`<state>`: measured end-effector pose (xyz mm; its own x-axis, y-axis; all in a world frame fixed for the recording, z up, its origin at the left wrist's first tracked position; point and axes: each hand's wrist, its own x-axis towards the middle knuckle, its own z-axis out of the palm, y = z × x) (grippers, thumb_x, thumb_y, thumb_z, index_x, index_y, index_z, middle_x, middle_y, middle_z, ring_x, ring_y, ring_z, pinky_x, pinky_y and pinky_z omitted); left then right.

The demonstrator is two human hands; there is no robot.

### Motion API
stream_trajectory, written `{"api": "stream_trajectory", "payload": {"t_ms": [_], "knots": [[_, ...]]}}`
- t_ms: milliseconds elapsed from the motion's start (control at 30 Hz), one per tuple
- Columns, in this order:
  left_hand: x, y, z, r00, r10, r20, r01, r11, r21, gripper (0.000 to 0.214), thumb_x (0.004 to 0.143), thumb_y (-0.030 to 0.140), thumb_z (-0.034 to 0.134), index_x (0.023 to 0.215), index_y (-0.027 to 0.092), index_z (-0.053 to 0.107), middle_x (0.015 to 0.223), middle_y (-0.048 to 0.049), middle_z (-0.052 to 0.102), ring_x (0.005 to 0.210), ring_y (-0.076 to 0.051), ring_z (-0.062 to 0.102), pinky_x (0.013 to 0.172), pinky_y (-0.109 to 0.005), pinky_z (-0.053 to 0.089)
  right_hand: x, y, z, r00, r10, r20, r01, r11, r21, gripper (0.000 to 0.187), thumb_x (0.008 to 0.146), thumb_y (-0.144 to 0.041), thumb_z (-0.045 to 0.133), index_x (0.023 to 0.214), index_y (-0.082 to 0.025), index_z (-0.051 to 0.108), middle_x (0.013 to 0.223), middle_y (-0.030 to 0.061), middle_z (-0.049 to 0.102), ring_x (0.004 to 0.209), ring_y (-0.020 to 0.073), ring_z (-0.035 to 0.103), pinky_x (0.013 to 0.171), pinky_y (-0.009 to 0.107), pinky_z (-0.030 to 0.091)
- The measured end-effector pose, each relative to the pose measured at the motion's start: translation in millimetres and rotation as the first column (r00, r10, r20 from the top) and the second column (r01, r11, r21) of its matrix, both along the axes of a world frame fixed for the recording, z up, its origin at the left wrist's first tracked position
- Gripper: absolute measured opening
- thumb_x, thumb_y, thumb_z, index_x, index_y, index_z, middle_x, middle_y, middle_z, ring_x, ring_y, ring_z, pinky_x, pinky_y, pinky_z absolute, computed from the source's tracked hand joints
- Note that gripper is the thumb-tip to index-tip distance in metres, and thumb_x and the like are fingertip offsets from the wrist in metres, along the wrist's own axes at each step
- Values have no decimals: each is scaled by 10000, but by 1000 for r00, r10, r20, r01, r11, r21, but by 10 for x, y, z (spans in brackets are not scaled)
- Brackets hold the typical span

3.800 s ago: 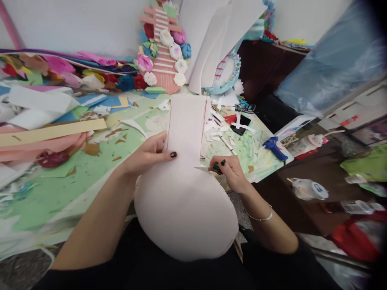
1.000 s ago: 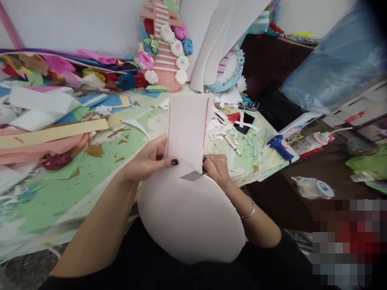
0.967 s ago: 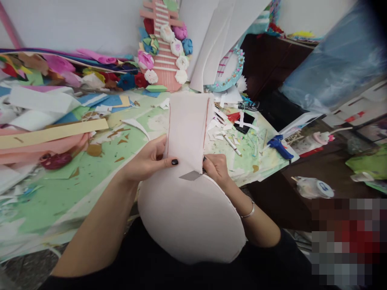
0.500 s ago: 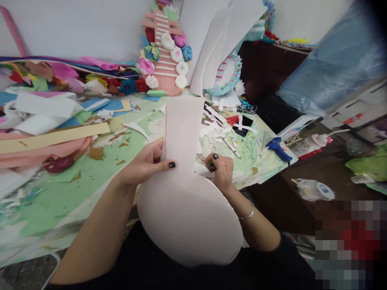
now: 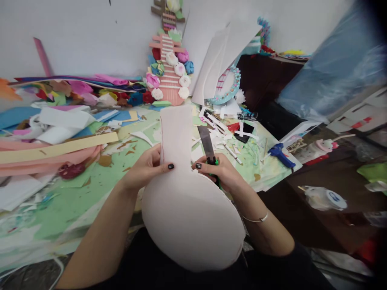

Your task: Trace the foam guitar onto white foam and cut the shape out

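A pale pinkish-white foam board cutout [image 5: 193, 217], with a straight neck and a wide rounded body, stands in front of my torso. My left hand [image 5: 149, 165] is closed on the left edge of its neck, thumb lying on the front face. On the other side, my right hand [image 5: 222, 169] is closed around a black and green utility knife [image 5: 207, 141], its long dark blade pointing up and away. My right thumb is at the corner where neck meets body; part of the knife's handle is hidden behind the fingers.
Paper scraps [image 5: 60, 121] cover the table's left side. A flower-covered pink model instrument [image 5: 171, 86] leans on the wall. To the right lie a black phone [image 5: 244, 133], a white pen [image 5: 232, 154] and a blue glue gun [image 5: 281, 155]. A plastic cup [image 5: 325, 198] stands lower right.
The knife's blade has swung up into view as my right hand turned, and my right thumb has come to the board's edge. My left hand keeps its hold; the camera view has shifted.
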<state>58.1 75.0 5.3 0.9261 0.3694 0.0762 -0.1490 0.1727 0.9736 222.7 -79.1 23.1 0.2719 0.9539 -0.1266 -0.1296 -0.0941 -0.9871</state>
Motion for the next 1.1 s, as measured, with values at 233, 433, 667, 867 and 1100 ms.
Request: {"api": "stream_trajectory", "payload": {"t_ms": [233, 433, 667, 867, 1100], "knots": [[15, -23, 69, 995, 54, -85, -47, 996, 74, 410, 751, 299, 711, 1087, 159, 523, 1058, -117, 690, 789, -196, 692, 613, -243, 559, -63, 174, 26, 969, -89, -229, 69, 993, -91, 333, 561, -228, 731, 875, -155, 645, 668, 1, 640, 602, 124, 581, 554, 229, 417], [19, -67, 128, 984, 62, -168, -41, 992, 123, 464, 746, 337, 707, 1119, 148, 505, 1114, -139, 670, 880, -239, 684, 646, -275, 560, -57, 223, -33, 937, -234, -259, 228, 972, -52, 312, 522, -176, 721, 799, -145, 580, 476, -80, 476, 422, 44, 362, 421, 195, 233], [22, -67, 138, 979, 69, -191, -47, 992, 121, 476, 729, 326, 718, 1118, 161, 498, 1125, -133, 663, 913, -252, 673, 655, -285, 557, -60, 247, -53, 912, -291, -288, 317, 947, 45, 390, 496, -206, 779, 790, -156, 528, 466, -82, 502, 383, 35, 349, 413, 201, 230], [2, -41, 127, 976, 87, -199, -55, 985, 164, 465, 734, 346, 714, 1110, 161, 513, 1004, -100, 685, 788, -198, 668, 575, -237, 534, -6, 268, -76, 833, -453, -317, 510, 850, 127, 333, 545, -184, 759, 809, -160, 556, 421, -116, 415, 375, 29, 307, 420, 208, 252], [-69, -34, 146, 973, 148, -179, -122, 981, 153, 421, 730, 320, 726, 1080, 171, 547, 923, -56, 684, 748, -158, 654, 575, -198, 527, 318, 242, -112, 845, -534, -35, 528, 822, 213, 244, 589, -206, 754, 793, -116, 654, 477, -52, 515, 394, 41, 350, 410, 228, 266]]}}
